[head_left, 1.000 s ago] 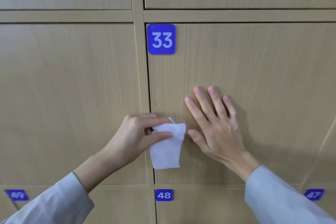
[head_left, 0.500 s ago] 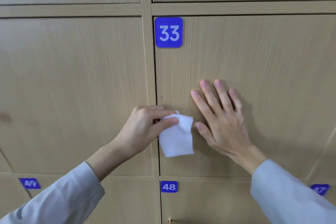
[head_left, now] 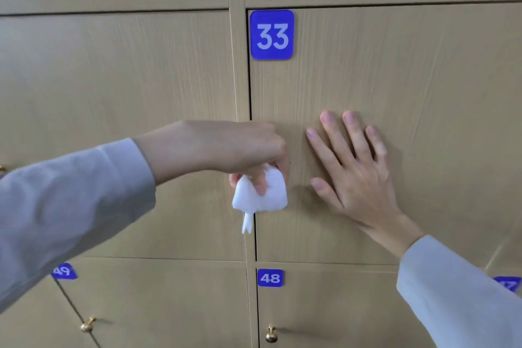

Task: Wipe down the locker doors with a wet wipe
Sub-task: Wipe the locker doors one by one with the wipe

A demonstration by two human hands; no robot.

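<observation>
My left hand [head_left: 243, 150] grips a crumpled white wet wipe [head_left: 262, 192], knuckles up, at the left edge of the wooden locker door 33 [head_left: 409, 79]. The wipe hangs below the fingers, over the gap between the door and the frame post. My right hand [head_left: 356, 172] lies flat on door 33 just right of the wipe, fingers spread and straight, palm against the wood. A blue plate reading 33 [head_left: 272, 34] sits at the door's upper left corner.
Another wooden door [head_left: 113, 93] fills the left side. Below are doors with blue plates 48 [head_left: 270, 277] and 49 [head_left: 63, 271], each with a small brass knob [head_left: 271, 335] [head_left: 87, 324]. A partly hidden blue plate [head_left: 508, 284] shows at lower right.
My left forearm has risen to level and the hand has turned knuckles-up, bunching the wipe below its fingers. The right hand stays flat on door 33.
</observation>
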